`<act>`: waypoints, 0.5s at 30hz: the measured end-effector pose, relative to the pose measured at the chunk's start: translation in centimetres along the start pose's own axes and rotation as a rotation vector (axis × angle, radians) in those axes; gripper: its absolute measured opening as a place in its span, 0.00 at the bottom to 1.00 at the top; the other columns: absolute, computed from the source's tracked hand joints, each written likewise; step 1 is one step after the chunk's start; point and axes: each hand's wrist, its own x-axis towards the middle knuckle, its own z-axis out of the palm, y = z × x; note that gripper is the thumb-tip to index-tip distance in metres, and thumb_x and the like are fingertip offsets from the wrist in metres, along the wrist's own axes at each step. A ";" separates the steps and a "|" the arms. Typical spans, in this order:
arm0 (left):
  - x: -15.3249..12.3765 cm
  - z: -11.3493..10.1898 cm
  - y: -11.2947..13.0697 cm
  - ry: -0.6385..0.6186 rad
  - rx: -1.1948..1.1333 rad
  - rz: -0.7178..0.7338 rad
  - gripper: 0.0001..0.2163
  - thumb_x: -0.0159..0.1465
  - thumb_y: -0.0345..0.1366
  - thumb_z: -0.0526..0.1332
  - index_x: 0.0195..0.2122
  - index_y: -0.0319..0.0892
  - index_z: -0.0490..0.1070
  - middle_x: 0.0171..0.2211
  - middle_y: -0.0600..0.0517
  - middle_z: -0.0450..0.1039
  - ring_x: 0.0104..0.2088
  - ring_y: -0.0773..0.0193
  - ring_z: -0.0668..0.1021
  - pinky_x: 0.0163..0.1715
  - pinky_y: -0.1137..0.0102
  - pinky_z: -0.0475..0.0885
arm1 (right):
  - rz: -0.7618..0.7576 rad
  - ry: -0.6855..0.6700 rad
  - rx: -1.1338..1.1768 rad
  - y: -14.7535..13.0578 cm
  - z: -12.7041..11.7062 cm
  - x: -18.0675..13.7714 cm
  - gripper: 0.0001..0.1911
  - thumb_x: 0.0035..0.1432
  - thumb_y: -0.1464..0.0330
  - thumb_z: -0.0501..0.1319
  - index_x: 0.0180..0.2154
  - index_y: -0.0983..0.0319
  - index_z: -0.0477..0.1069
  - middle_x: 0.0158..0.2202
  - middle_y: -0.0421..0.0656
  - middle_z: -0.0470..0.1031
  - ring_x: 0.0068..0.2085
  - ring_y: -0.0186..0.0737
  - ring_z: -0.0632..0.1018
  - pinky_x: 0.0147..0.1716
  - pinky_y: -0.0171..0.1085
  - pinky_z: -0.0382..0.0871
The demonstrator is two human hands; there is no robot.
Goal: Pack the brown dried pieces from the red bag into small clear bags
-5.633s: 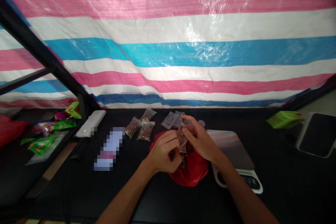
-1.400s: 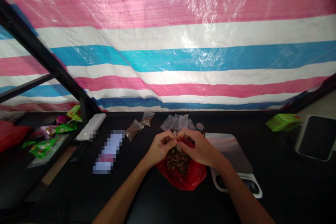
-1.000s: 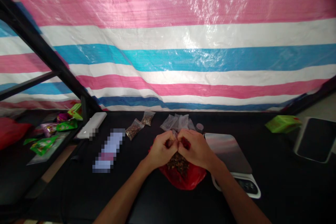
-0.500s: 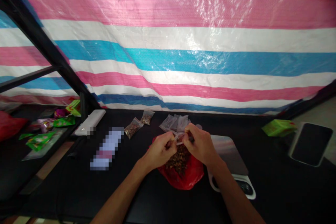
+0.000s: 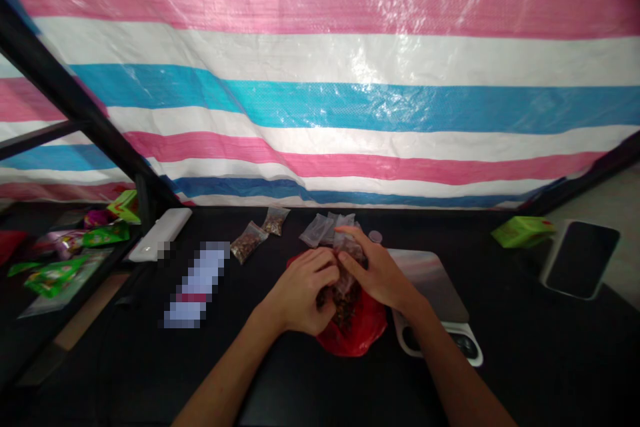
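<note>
An opened red plastic bag (image 5: 367, 327) holds a pile of small brown dried pieces (image 5: 345, 313). Above the pile is a small clear plastic bag (image 5: 345, 279), between my two hands. My left hand (image 5: 303, 290) is curled, its fingers bent against the left edge of the clear bag; the fingertips are partly hidden. My right hand (image 5: 377, 273) grips the clear bag from the right, thumb toward me and fingers behind. Several flat clear bags (image 5: 320, 230) lie just beyond. Two filled packets, a nearer one (image 5: 249, 241) and a farther one (image 5: 275, 220), lie to the left.
A kitchen scale (image 5: 430, 283) sits under my right forearm. A small clear disc (image 5: 375, 236) is behind it. At the right are a green box (image 5: 524, 232) and an upright phone (image 5: 581, 260). A white power bank (image 5: 163, 233) and green packets (image 5: 57, 275) are at the left.
My hands were pinching the clear bag's mouth side by side. Now the bag is lower over the pile, the left hand has turned, and my right fingers are more extended along it. The view has tilted up slightly.
</note>
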 end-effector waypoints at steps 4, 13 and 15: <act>-0.2 -0.2 0.1 0.075 -0.226 -0.176 0.17 0.55 0.29 0.65 0.42 0.45 0.61 0.49 0.45 0.67 0.47 0.55 0.73 0.45 0.62 0.70 | -0.015 0.029 0.084 0.1 -0.2 0.1 0.22 0.66 0.62 0.60 0.60 0.56 0.66 0.44 0.42 0.79 0.39 0.43 0.79 0.42 0.39 0.71; -0.2 1.7 -0.5 0.112 -0.350 -0.336 0.23 0.57 0.38 0.71 0.50 0.45 0.63 0.47 0.48 0.73 0.48 0.55 0.76 0.48 0.61 0.71 | -0.098 0.022 0.138 -0.7 -0.1 -0.4 0.27 0.63 0.65 0.63 0.62 0.56 0.64 0.54 0.46 0.75 0.49 0.47 0.78 0.50 0.43 0.72; -0.2 1.6 -0.7 0.140 -0.377 -0.325 0.24 0.57 0.36 0.71 0.50 0.45 0.63 0.48 0.47 0.73 0.49 0.54 0.76 0.49 0.61 0.71 | -0.107 0.043 0.138 -0.6 -0.1 -0.4 0.28 0.63 0.64 0.63 0.63 0.55 0.64 0.55 0.47 0.74 0.51 0.48 0.77 0.50 0.44 0.72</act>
